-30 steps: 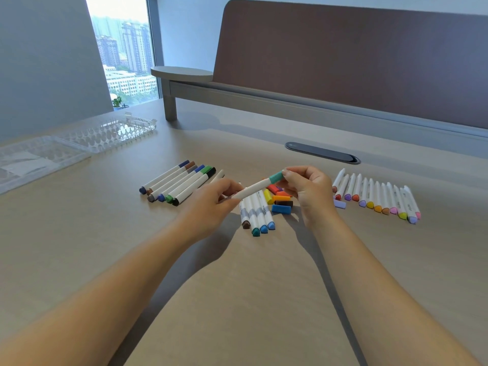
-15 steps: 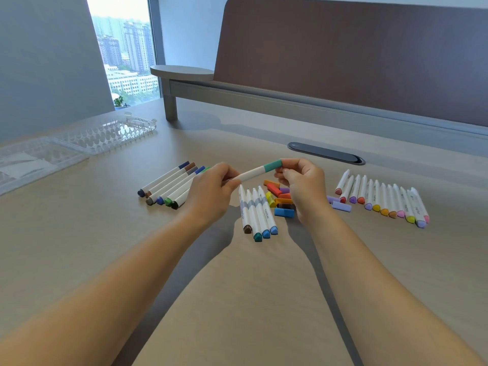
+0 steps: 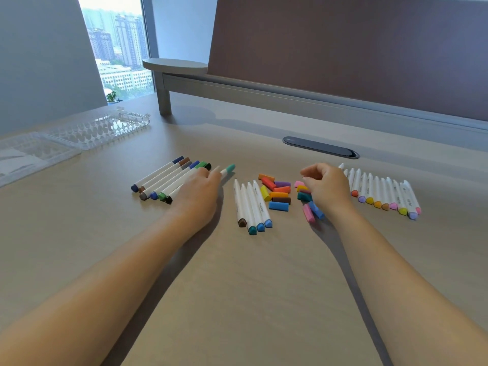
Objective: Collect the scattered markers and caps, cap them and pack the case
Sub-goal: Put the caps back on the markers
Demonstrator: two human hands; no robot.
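Observation:
My left hand (image 3: 196, 194) holds a white marker with a teal cap (image 3: 229, 169) low over the desk, right beside a row of several capped markers (image 3: 163, 178). Several uncapped markers (image 3: 250, 204) lie in the middle. To their right sits a pile of loose coloured caps (image 3: 277, 192). My right hand (image 3: 326, 187) hovers over more caps, with a pink cap (image 3: 308, 213) and a blue one at its wrist; its fingers are loosely curled and hold nothing I can see. A long row of uncapped markers (image 3: 383, 192) lies at the right.
The clear plastic marker case (image 3: 97, 128) lies open at the far left, its flat half (image 3: 26, 157) nearer the desk edge. A dark cable slot (image 3: 320, 147) sits behind the markers. A raised shelf and a brown panel close off the back.
My right hand has let go of the teal-capped marker and dropped to the loose caps. My left hand has carried the marker left and down to the capped row.

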